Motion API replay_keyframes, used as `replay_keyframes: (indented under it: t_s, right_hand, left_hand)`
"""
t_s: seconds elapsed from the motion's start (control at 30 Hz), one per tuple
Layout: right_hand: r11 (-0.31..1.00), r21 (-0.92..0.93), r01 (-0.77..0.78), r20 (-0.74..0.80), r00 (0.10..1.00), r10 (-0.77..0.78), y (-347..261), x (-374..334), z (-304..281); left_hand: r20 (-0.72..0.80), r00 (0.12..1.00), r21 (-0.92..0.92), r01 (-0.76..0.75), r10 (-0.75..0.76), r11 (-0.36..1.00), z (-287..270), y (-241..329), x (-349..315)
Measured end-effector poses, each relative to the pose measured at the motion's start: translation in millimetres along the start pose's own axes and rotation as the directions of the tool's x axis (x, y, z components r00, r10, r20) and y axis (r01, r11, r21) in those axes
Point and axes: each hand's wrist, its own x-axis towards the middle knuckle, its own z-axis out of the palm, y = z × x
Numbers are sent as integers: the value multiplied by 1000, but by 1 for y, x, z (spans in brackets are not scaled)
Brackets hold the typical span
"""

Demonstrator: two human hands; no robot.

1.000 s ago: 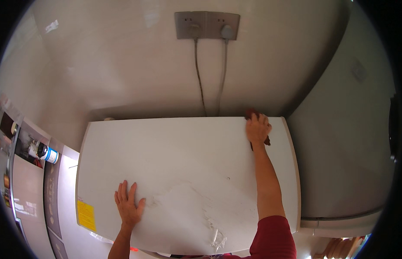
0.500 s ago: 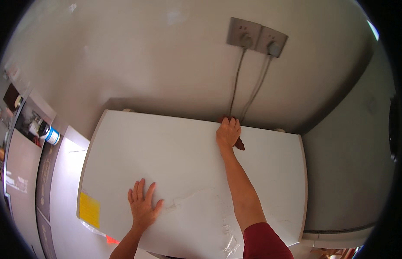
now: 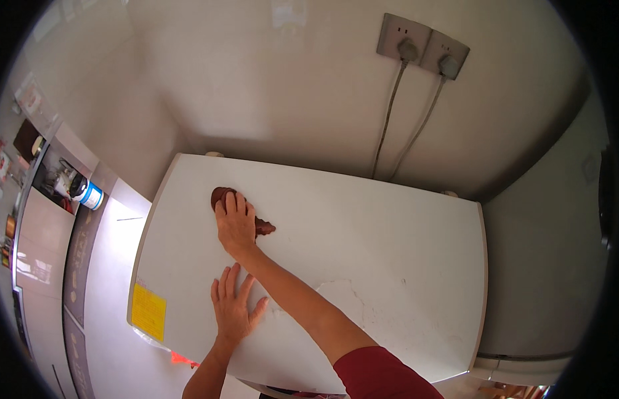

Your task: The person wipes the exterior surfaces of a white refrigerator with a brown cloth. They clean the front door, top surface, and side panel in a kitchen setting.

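Observation:
A brown cloth (image 3: 264,227) lies bunched on the far left part of a white appliance top (image 3: 382,239). Pressed down over it is my right hand (image 3: 235,225), its fingers curled on the cloth, which shows past the fingertips and beside the wrist. Nearer to me, my left hand (image 3: 233,314) rests flat on the same top with fingers spread and nothing in it. My right forearm, in a dark red sleeve (image 3: 382,374), slants across the surface. Faint dark marks and scuffs show on the white top right of my left hand.
Behind stands a glossy wall with two sockets (image 3: 422,45); two plugged cords hang behind the top's far edge. A grey appliance side (image 3: 542,266) rises at right. A yellow label (image 3: 148,312) sticks to the left corner. A counter with a blue-and-white container (image 3: 90,195) is at far left.
My right hand has swept the cloth from the far edge near the cords leftward and slightly nearer. My left hand stays flat on the top. The whole view has shifted a little.

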Motion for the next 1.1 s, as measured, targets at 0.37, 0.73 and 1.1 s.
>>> replay_keyframes:
  t_s: [0.37,0.73,1.1]
  right_hand:
    - [795,-422,-436,-177,900,399,192,-64,-114]
    - [550,-445,-707,-399,707,585,282,-187,-220]
    - [865,-347,-362,-366,901,230,87,-111,-94]
  left_hand:
    - [-68,997,17,-45,46,999,4,1,0]
    - [-59,998,-7,-35,34,999,5,-1,-4]
    - [-44,999,-445,-40,23,894,7,-24,-7]
